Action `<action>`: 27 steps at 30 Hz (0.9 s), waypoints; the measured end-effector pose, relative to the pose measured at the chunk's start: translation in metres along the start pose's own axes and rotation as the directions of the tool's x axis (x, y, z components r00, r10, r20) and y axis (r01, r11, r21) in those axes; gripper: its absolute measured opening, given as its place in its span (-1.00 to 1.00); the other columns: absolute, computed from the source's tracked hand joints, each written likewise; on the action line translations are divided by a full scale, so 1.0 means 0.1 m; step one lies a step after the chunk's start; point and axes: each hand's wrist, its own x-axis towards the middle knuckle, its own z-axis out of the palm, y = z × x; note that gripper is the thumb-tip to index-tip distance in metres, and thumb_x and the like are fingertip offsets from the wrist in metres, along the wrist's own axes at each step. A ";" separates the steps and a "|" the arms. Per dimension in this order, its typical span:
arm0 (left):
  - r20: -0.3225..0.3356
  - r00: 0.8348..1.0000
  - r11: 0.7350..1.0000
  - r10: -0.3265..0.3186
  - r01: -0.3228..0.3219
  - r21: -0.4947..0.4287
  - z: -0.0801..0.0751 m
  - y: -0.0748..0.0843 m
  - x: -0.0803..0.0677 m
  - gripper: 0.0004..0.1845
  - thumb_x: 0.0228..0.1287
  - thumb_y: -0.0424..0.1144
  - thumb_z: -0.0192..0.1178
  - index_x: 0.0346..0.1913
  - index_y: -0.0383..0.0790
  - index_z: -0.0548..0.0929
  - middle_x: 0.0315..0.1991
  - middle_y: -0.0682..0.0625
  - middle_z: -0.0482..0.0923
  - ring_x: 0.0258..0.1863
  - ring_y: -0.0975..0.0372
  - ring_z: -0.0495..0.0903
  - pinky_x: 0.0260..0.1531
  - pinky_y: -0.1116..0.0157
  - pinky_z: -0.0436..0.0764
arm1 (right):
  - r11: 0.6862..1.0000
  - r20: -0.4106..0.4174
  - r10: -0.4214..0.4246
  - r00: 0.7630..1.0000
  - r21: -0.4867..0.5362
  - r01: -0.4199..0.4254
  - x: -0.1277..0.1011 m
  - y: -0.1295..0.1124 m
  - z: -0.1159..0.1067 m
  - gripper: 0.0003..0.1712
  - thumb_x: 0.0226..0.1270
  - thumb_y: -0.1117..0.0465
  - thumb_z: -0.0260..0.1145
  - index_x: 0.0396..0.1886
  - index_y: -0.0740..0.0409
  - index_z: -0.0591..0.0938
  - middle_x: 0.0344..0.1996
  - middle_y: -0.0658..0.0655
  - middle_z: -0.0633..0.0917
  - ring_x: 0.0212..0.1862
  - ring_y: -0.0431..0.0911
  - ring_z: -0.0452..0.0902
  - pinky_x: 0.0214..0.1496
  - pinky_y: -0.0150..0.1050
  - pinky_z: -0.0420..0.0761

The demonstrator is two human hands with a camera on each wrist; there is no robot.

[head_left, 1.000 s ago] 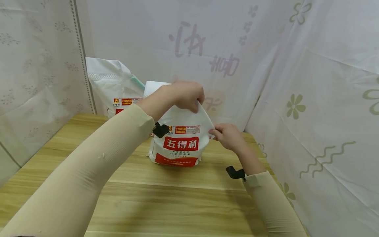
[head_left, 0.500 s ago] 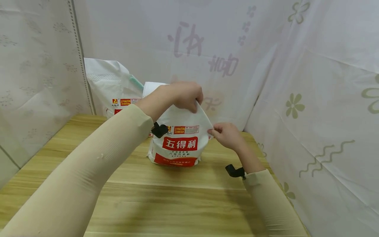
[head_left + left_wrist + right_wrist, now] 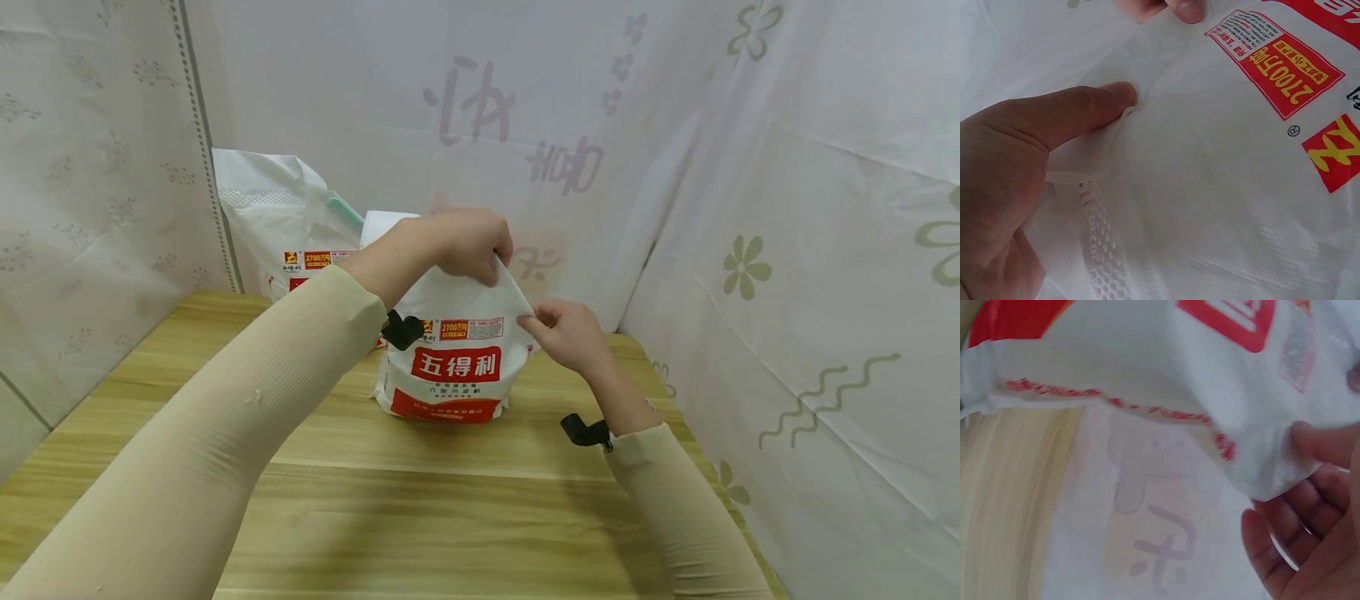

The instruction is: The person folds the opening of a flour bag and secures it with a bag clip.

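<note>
Since the earlier frames the right hand (image 3: pixel 566 333) has slid a little left and up along the top edge of the white flour bag (image 3: pixel 450 358), its wrist following; the left hand (image 3: pixel 465 242) and the bag itself have hardly shifted. The bag stands upright on the wooden surface (image 3: pixel 450 500), towards its far side and near the middle, with its red label facing the person. The left hand grips the bag's upper flap from above, thumb (image 3: pixel 1079 112) pressed along a fold of the white woven cloth and fingers curled over it. The right hand pinches the bag's right top corner between thumb and fingers; in the right wrist view that corner (image 3: pixel 1272 469) bunches against the fingertips, beside a seam of red stitching (image 3: pixel 1122 403). A second white bag (image 3: pixel 285 221) of the same brand stands behind and to the left, against the far wall, partly hidden by the left forearm. Pale patterned sheeting (image 3: pixel 787 208) hangs behind and on both sides of the surface. Both arms wear beige sleeves (image 3: pixel 225 433), each with a small black mount at the wrist.
</note>
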 end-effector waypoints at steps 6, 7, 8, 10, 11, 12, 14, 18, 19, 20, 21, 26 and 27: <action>-0.004 1.000 1.000 -0.012 0.012 -0.013 -0.01 0.00 -0.02 -0.91 0.43 -0.31 0.32 -0.15 -0.13 0.82 -0.14 -0.02 0.77 -0.22 0.13 0.70 -0.18 0.24 0.76 | 0.991 -0.006 0.001 1.000 0.132 0.000 0.07 -0.13 -0.02 -0.67 0.62 -0.03 0.41 -0.01 0.14 0.83 -0.13 0.17 0.88 -0.20 0.07 0.81 -0.21 -0.11 0.73; -0.004 1.000 1.000 -0.011 0.011 -0.009 -0.01 0.00 -0.02 -0.92 0.42 -0.30 0.33 -0.15 -0.13 0.82 -0.14 -0.02 0.77 -0.23 0.14 0.70 -0.18 0.24 0.75 | 0.990 -0.020 -0.006 1.000 0.143 0.009 0.07 -0.15 -0.02 -0.69 0.62 0.00 0.41 -0.05 0.16 0.84 -0.16 0.18 0.87 -0.23 0.07 0.81 -0.23 -0.13 0.72; -0.004 1.000 1.000 -0.007 0.007 -0.008 -0.01 0.00 -0.02 -0.92 0.42 -0.28 0.34 -0.16 -0.13 0.82 -0.15 -0.01 0.77 -0.23 0.14 0.69 -0.19 0.24 0.75 | 0.989 -0.034 -0.011 0.999 0.149 0.016 0.07 -0.17 -0.01 -0.71 0.61 0.03 0.42 -0.10 0.19 0.84 -0.19 0.20 0.87 -0.26 0.07 0.80 -0.25 -0.16 0.72; -0.003 1.000 1.000 0.003 -0.003 -0.003 -0.01 0.00 -0.02 -0.90 0.45 -0.23 0.34 -0.15 -0.12 0.83 -0.16 0.00 0.78 -0.24 0.16 0.69 -0.19 0.25 0.74 | 0.988 -0.054 -0.015 0.998 0.154 0.023 0.07 -0.19 -0.01 -0.74 0.60 0.09 0.44 -0.16 0.22 0.85 -0.25 0.22 0.87 -0.31 0.06 0.78 -0.30 -0.20 0.70; -0.002 1.000 1.000 0.008 -0.008 -0.007 0.00 0.01 -0.02 -0.89 0.47 -0.21 0.34 -0.14 -0.12 0.84 -0.16 0.00 0.78 -0.25 0.16 0.70 -0.19 0.25 0.74 | 0.989 -0.059 -0.015 0.998 0.149 0.023 0.07 -0.19 -0.01 -0.75 0.59 0.11 0.44 -0.17 0.22 0.85 -0.26 0.22 0.87 -0.31 0.05 0.77 -0.31 -0.22 0.69; -0.002 1.000 1.000 0.015 -0.015 -0.010 0.00 0.01 -0.02 -0.87 0.50 -0.19 0.33 -0.13 -0.12 0.84 -0.16 -0.01 0.78 -0.25 0.16 0.70 -0.18 0.26 0.74 | 0.989 -0.063 -0.015 0.998 0.144 0.024 0.08 -0.20 -0.02 -0.75 0.58 0.11 0.45 -0.17 0.22 0.85 -0.26 0.22 0.87 -0.31 0.04 0.76 -0.30 -0.23 0.68; -0.001 1.000 1.000 0.027 -0.027 -0.016 0.00 0.01 -0.01 -0.83 0.55 -0.16 0.31 -0.09 -0.12 0.86 -0.14 -0.01 0.80 -0.24 0.17 0.72 -0.16 0.26 0.76 | 0.990 -0.068 -0.019 0.997 0.137 0.028 0.08 -0.21 -0.02 -0.75 0.59 0.08 0.44 -0.11 0.18 0.84 -0.22 0.19 0.87 -0.28 0.02 0.75 -0.27 -0.21 0.67; -0.009 0.999 0.999 0.052 -0.052 -0.004 0.00 0.01 -0.01 -0.82 0.59 -0.19 0.30 -0.05 -0.14 0.89 -0.11 -0.01 0.82 -0.22 0.16 0.74 -0.11 0.24 0.78 | 0.987 -0.106 -0.050 0.993 0.146 0.065 0.10 -0.24 -0.02 -0.73 0.62 0.02 0.41 -0.06 0.14 0.82 -0.22 0.15 0.85 -0.28 -0.02 0.68 -0.23 -0.19 0.63; -0.010 0.998 0.998 0.057 -0.057 0.001 0.00 0.01 0.00 -0.81 0.59 -0.19 0.30 -0.06 -0.14 0.89 -0.10 -0.01 0.83 -0.21 0.16 0.74 -0.10 0.23 0.78 | 0.985 -0.125 -0.063 0.990 0.149 0.081 0.11 -0.25 -0.01 -0.74 0.63 0.03 0.41 -0.06 0.14 0.81 -0.26 0.16 0.85 -0.31 -0.04 0.65 -0.24 -0.21 0.60; -0.013 0.998 0.998 0.063 -0.063 0.007 0.00 0.01 -0.01 -0.82 0.58 -0.20 0.31 -0.06 -0.14 0.90 -0.10 0.00 0.83 -0.20 0.17 0.74 -0.09 0.23 0.77 | 0.984 -0.148 -0.073 0.986 0.151 0.095 0.11 -0.26 0.00 -0.74 0.63 0.04 0.41 -0.09 0.15 0.82 -0.29 0.16 0.84 -0.34 -0.05 0.63 -0.26 -0.23 0.58; -0.016 0.998 0.998 0.069 -0.068 0.016 0.00 0.01 0.00 -0.82 0.57 -0.20 0.31 -0.07 -0.13 0.91 -0.09 0.00 0.84 -0.19 0.17 0.74 -0.08 0.22 0.77 | 0.982 -0.171 -0.086 0.982 0.154 0.113 0.12 -0.28 0.01 -0.76 0.62 0.07 0.42 -0.13 0.17 0.82 -0.33 0.17 0.83 -0.37 -0.05 0.60 -0.29 -0.25 0.56; -0.019 0.997 0.996 0.075 -0.074 0.042 0.00 0.02 0.00 -0.81 0.56 -0.18 0.31 -0.10 -0.08 0.92 -0.10 0.05 0.84 -0.18 0.20 0.72 -0.08 0.22 0.73 | 0.975 -0.249 -0.122 0.961 0.153 0.164 0.12 -0.32 0.05 -0.79 0.58 0.19 0.43 -0.26 0.23 0.79 -0.47 0.18 0.74 -0.45 -0.07 0.47 -0.39 -0.31 0.45; -0.019 0.997 0.996 0.077 -0.076 0.050 0.00 0.02 0.00 -0.81 0.57 -0.17 0.31 -0.11 -0.07 0.92 -0.11 0.06 0.84 -0.18 0.20 0.71 -0.09 0.22 0.71 | 0.975 -0.252 -0.124 0.960 0.149 0.165 0.12 -0.33 0.06 -0.79 0.59 0.19 0.41 -0.27 0.23 0.78 -0.49 0.17 0.72 -0.45 -0.08 0.46 -0.39 -0.31 0.44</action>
